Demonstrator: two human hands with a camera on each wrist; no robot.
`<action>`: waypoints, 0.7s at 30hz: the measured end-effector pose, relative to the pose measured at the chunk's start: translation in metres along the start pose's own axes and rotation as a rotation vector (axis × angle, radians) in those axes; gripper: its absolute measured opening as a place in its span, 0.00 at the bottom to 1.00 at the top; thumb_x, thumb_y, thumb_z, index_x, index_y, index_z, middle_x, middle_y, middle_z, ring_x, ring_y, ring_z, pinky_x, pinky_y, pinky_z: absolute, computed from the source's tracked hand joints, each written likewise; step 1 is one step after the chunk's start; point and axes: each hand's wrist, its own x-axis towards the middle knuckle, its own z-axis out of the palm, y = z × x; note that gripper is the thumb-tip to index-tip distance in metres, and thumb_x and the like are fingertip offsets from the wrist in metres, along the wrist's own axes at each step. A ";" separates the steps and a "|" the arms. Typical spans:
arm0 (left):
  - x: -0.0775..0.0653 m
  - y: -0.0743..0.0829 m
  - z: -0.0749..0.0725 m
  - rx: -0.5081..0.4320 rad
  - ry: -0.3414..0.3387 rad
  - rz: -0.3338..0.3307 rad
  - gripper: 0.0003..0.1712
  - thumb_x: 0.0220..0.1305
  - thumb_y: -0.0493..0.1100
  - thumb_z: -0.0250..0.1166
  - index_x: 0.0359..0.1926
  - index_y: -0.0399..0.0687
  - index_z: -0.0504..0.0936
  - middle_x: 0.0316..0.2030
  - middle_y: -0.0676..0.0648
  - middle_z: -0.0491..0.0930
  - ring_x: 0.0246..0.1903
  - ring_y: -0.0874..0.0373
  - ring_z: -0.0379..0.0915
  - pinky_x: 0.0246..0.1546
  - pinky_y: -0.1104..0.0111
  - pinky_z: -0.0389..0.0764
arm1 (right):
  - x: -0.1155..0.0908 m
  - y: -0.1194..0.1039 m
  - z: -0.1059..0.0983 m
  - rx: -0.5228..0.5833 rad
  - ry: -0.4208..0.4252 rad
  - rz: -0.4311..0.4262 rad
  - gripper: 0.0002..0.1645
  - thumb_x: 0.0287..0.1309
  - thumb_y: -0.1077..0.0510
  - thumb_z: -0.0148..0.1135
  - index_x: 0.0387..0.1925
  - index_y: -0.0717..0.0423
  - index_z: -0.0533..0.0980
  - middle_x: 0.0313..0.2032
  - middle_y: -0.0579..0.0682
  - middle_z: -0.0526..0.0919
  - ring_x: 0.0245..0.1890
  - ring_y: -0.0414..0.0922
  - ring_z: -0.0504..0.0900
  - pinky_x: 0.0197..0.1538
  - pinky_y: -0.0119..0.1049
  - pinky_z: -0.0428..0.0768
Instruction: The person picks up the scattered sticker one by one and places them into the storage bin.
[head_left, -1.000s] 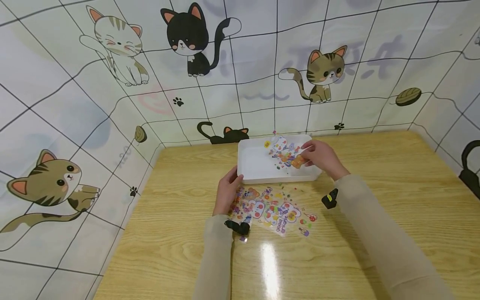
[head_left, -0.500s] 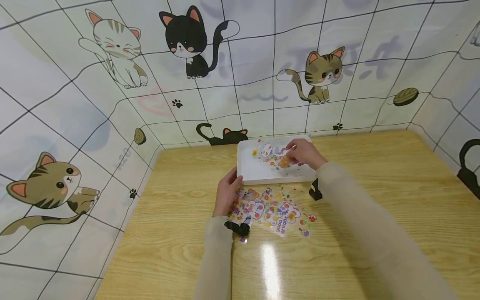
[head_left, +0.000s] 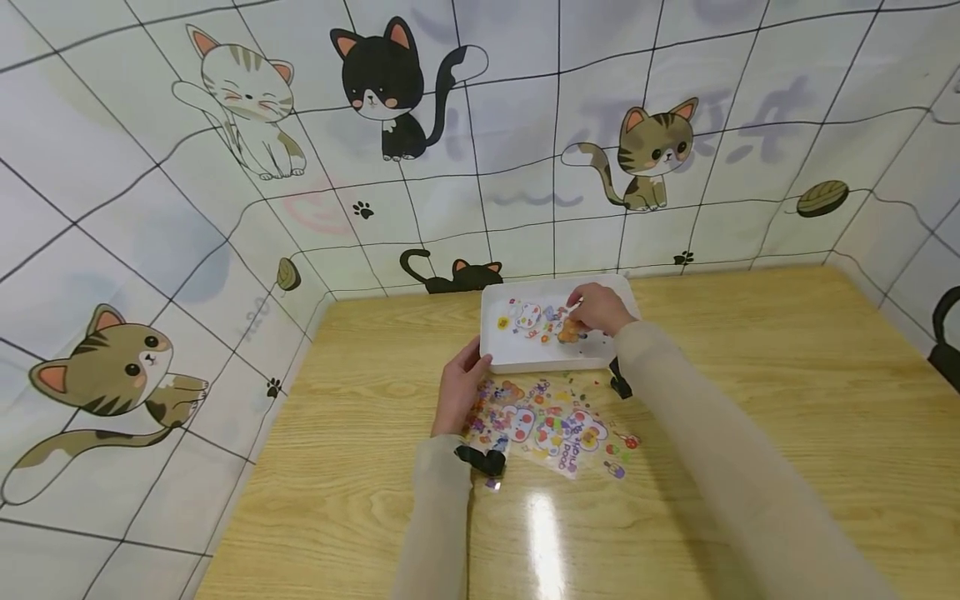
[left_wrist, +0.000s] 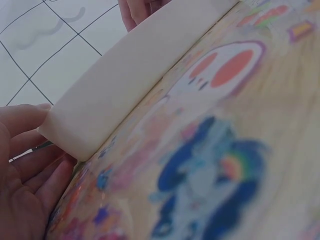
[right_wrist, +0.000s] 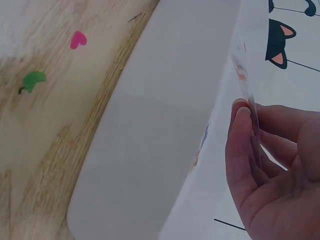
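A white tray (head_left: 491, 342) stands at the table's back, its front wall (left_wrist: 115, 95) large in the left wrist view. My left hand (head_left: 459, 387) grips its front left corner, thumb on the rim and fingers along the side. Over the tray's right half, my right hand (head_left: 603, 310) pinches a clear sticker sheet (head_left: 528, 316) by its edge. That sheet (right_wrist: 241, 75) appears nearly edge-on between thumb and fingers in the right wrist view. It bears a white bunny, an orange bear and small colourful stickers. Whether its lower side touches the tray floor, I cannot tell.
More clear sticker sheets (head_left: 551, 425) lie overlapping on the wooden table (head_left: 360, 500), just in front of the tray and close to my left hand. A wall covering with cartoon cats (head_left: 382, 87) rises directly behind the tray.
My right hand has moved left over the tray, and the sticker sheet in it has shifted left too. The left hand keeps its grip on the tray corner.
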 end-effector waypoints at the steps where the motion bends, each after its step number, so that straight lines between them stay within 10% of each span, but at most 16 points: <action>1: 0.000 0.000 0.000 0.002 0.001 -0.002 0.25 0.63 0.48 0.55 0.61 0.57 0.67 0.56 0.55 0.69 0.55 0.63 0.64 0.55 0.65 0.65 | 0.000 -0.001 0.001 -0.014 0.009 -0.007 0.16 0.57 0.61 0.54 0.48 0.62 0.71 0.29 0.54 0.79 0.25 0.46 0.78 0.27 0.37 0.74; 21: -0.003 0.000 0.001 -0.012 -0.003 -0.015 0.25 0.63 0.50 0.55 0.62 0.59 0.66 0.57 0.55 0.68 0.56 0.61 0.63 0.56 0.63 0.64 | 0.007 0.006 0.011 -0.184 -0.006 -0.052 0.24 0.57 0.62 0.53 0.55 0.64 0.66 0.51 0.64 0.69 0.39 0.52 0.69 0.42 0.45 0.70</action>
